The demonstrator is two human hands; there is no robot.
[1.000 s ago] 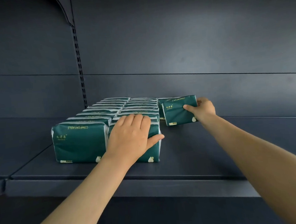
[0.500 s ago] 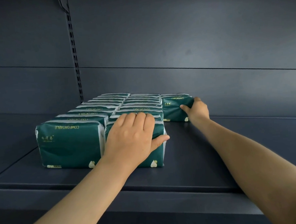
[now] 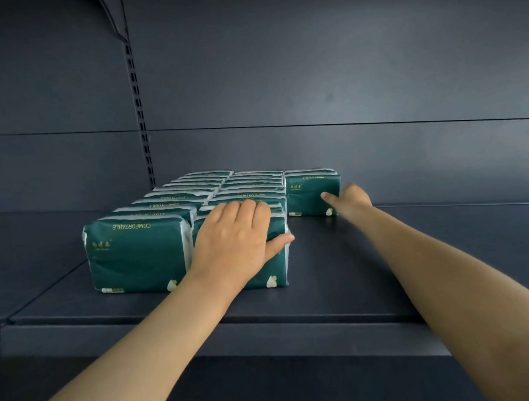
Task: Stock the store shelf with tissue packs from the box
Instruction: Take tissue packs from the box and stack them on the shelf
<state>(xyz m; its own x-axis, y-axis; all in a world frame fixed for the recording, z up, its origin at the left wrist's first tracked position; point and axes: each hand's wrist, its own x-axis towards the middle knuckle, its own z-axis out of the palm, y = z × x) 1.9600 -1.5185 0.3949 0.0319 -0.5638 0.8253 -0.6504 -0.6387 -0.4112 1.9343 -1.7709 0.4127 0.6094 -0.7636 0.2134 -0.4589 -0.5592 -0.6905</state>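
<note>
Head view: tissue packs stand in two full rows running front to back on the shelf (image 3: 339, 273), faces toward the camera. A third row is just started, with one far pack (image 3: 309, 191) at the back panel (image 3: 311, 73), touching the right side of the second row.

Right hand (image 3: 348, 198) is on that far pack. Its thumb lies across the front face and the fingers go out of sight round the right end, so it reads as a pinch grip.

Left hand (image 3: 231, 233) lies flat on the second-row front pack (image 3: 273, 268). Palm on the face, fingers laid over the top edge, thumb out along the right side; a brace, not a grasp.

Key relation: the free lane lies right of the second row and in front of the far pack. Each pack's long axis is parallel to the shelf edge. Right hand is nearer that lane, so it's the likely one for the next placement. Box not in view.
</note>
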